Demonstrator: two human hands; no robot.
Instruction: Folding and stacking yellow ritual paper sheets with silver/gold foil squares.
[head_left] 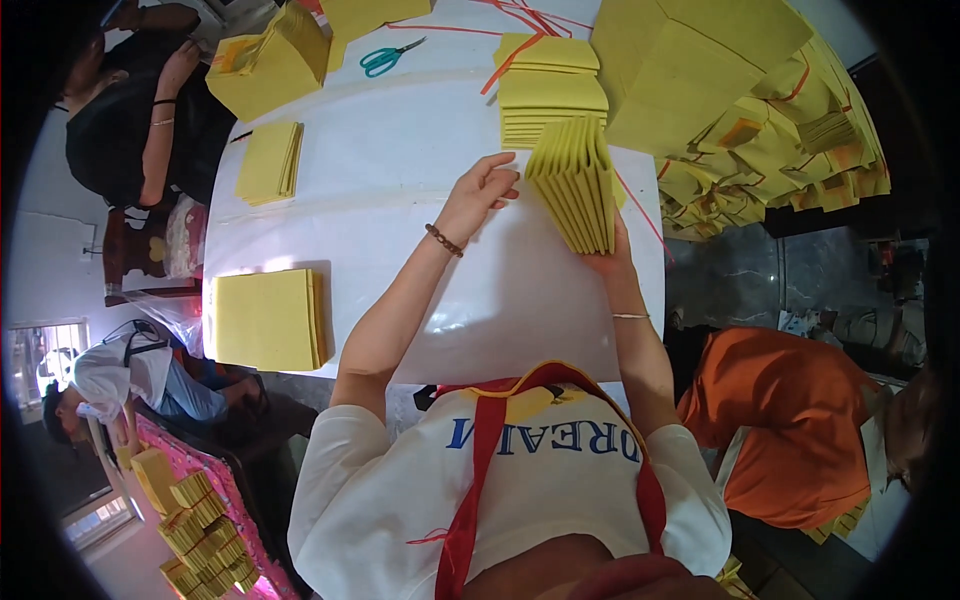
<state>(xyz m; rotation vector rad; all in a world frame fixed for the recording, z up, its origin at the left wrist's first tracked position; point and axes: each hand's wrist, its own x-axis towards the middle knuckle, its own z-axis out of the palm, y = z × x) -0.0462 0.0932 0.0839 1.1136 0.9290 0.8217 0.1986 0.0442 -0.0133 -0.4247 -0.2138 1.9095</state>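
Note:
My right hand grips a fanned bundle of yellow padded-looking paper envelopes from its right and lower side; most of its fingers are hidden behind the bundle. The bundle is tilted above the right part of the white table. Just left of it, my left hand is empty, its fingers apart and slightly bent, pointing toward the envelopes without touching them. Beyond the bundle lies an overlapping pile of similar yellow envelopes, with red straps across its far end.
Stacks of yellow envelopes lie at the table's near left and farther left. Teal-handled scissors rest at the far side. A big yellow block stands at far right. Other people are at left and right, one in an orange top.

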